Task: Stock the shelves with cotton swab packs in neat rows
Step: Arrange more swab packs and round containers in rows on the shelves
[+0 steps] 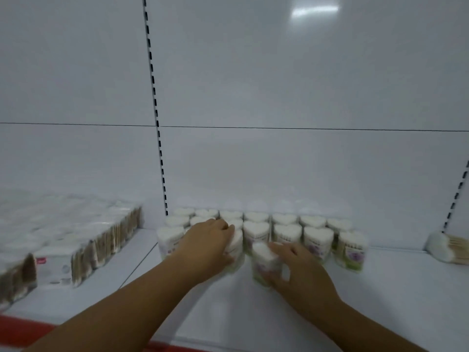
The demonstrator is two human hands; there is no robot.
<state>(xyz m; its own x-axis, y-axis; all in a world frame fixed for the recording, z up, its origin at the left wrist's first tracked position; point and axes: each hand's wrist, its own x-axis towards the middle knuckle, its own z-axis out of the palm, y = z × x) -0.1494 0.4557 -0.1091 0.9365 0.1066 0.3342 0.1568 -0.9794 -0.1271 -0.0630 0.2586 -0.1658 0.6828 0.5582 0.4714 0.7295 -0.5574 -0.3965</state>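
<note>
Several heart-shaped cotton swab packs stand in rows at the back of the white shelf. My left hand grips one pack in the front row, fingers curled over its top. My right hand holds another pack upright on the shelf, just in front of the rows. Both packs are blurred.
Flat wrapped bundles of wooden-stick swabs fill the shelf on the left. A loose swab bundle lies at the far right. A slotted upright divides the back panel. A red strip runs along the shelf's front edge.
</note>
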